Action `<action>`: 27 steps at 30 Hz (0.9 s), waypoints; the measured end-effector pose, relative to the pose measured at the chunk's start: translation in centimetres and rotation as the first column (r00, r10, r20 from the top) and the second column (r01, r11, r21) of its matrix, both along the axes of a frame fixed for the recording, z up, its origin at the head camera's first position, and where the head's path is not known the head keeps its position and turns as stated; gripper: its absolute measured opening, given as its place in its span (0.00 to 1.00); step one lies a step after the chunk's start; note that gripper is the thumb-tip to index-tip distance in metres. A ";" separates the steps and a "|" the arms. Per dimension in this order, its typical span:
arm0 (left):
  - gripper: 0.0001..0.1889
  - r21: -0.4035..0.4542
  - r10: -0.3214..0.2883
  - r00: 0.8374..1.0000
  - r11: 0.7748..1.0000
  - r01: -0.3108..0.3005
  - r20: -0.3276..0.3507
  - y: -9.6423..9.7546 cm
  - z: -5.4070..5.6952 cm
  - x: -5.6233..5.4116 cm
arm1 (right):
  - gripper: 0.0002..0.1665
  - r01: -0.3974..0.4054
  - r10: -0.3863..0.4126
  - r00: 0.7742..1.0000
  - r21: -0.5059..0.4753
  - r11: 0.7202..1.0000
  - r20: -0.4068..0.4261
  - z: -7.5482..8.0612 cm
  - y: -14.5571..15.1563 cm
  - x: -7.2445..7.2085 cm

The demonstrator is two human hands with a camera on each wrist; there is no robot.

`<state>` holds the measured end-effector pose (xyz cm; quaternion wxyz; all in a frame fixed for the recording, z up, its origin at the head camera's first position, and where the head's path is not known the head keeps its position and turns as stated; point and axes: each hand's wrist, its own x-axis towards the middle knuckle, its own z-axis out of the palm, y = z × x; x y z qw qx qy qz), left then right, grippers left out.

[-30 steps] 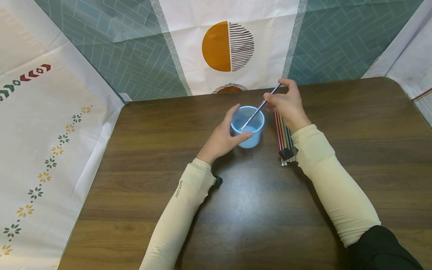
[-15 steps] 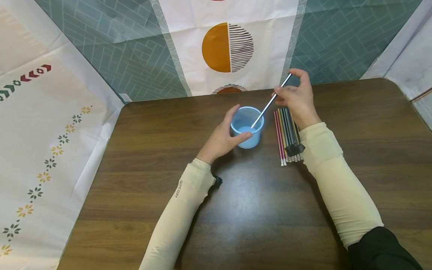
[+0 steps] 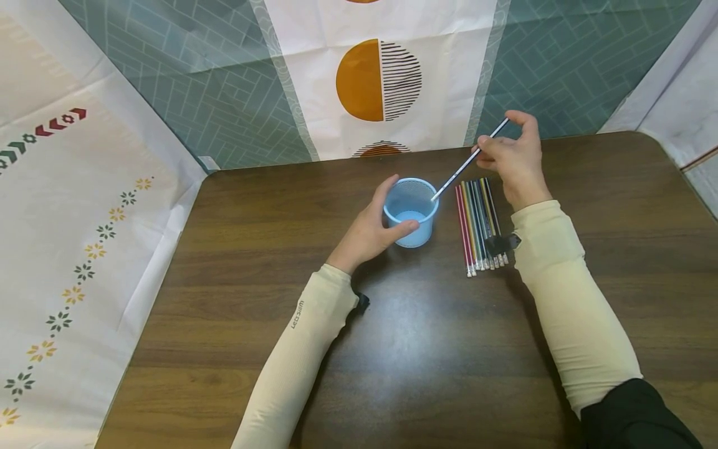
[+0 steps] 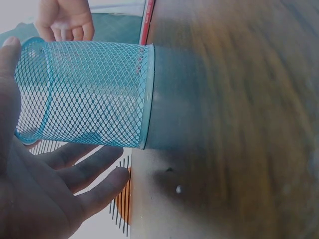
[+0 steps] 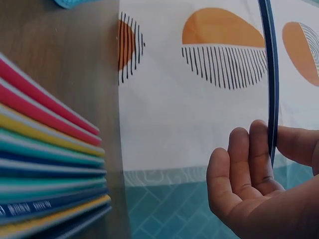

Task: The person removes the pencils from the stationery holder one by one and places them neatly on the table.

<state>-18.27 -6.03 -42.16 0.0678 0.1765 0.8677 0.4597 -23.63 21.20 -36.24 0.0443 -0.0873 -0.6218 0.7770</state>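
A light blue mesh pencil cup (image 3: 422,232) stands upright on the table, and no pencil shows inside it. My left hand (image 3: 367,236) holds its left side, with the thumb in front and the fingers behind; in the left wrist view the mesh wall (image 4: 94,94) is beside the palm. My right hand (image 3: 520,163) pinches a dark blue striped pencil (image 3: 467,164) near its upper part. This pencil slants down to the left, its lower end at the cup's right rim; whether they touch I cannot tell. Several striped pencils (image 3: 470,218) lie side by side right of the cup.
The brown wooden table (image 3: 269,249) runs back to a patterned cloth wall (image 3: 449,93). A white cloth (image 3: 67,249) with printed flowers hangs at the left. A black strap piece (image 3: 502,244) under my right wrist overlaps the pencil row in the head view.
My right hand has moved right and away with the pencil, whose lower end went from inside the cup to its right rim. More of the pencil row shows. The left hand stays put.
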 end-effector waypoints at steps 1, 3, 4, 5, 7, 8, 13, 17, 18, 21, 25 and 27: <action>0.49 0.001 -0.001 1.000 1.000 0.001 -0.001 0.0 0.0 0.0 | 0.42 0.004 -0.004 1.000 -0.009 1.000 0.000 0.0 0.2 0.0; 0.49 0.004 -0.004 1.000 1.000 0.004 0.001 0.0 0.1 0.0 | 0.42 0.012 -0.012 1.000 -0.029 1.000 0.002 0.1 0.7 -0.1; 0.49 0.005 -0.005 1.000 1.000 0.005 0.002 0.0 0.1 0.0 | 0.43 0.017 -0.017 1.000 -0.044 0.999 0.001 0.2 0.9 -0.1; 0.50 0.005 -0.006 1.000 1.000 0.006 0.002 0.0 0.1 0.0 | 0.43 0.022 -0.022 1.000 -0.055 0.998 -0.001 0.2 1.2 -0.1; 0.50 0.003 -0.006 1.000 1.000 0.006 0.003 0.0 0.1 0.0 | 0.43 0.027 -0.027 1.000 -0.073 0.997 -0.002 0.2 1.8 -0.1; 0.50 0.001 -0.005 1.000 1.000 0.005 0.005 0.0 0.1 0.0 | 0.42 0.026 -0.026 1.000 -0.081 0.996 -0.002 0.3 2.1 -0.1; 0.49 0.000 -0.002 1.000 1.000 0.002 0.003 0.1 0.1 0.0 | 0.40 -0.036 0.036 0.999 -0.064 0.997 0.006 0.4 4.2 0.0; 0.49 0.006 -0.003 1.000 1.000 0.003 -0.003 0.1 0.1 -0.1 | 0.39 -0.077 0.077 0.997 -0.028 0.997 0.017 0.5 6.0 0.1; 0.49 0.007 -0.003 1.000 1.000 0.003 -0.003 0.1 0.1 0.0 | 0.39 -0.078 0.079 0.997 -0.025 0.997 0.019 0.5 6.3 0.1; 0.49 0.008 -0.002 1.000 1.000 0.002 -0.001 0.1 0.1 0.0 | 0.38 -0.076 0.076 0.997 -0.004 0.997 0.034 0.4 7.2 0.1; 0.49 0.006 -0.003 1.000 1.000 0.003 0.000 0.1 0.1 0.0 | 0.36 -0.108 0.106 0.993 0.044 0.993 0.052 0.2 7.9 0.0; 0.49 0.004 -0.001 1.000 1.000 0.001 0.001 0.1 0.1 0.0 | 0.36 -0.134 0.127 0.989 0.102 0.986 0.074 -0.1 8.2 -0.1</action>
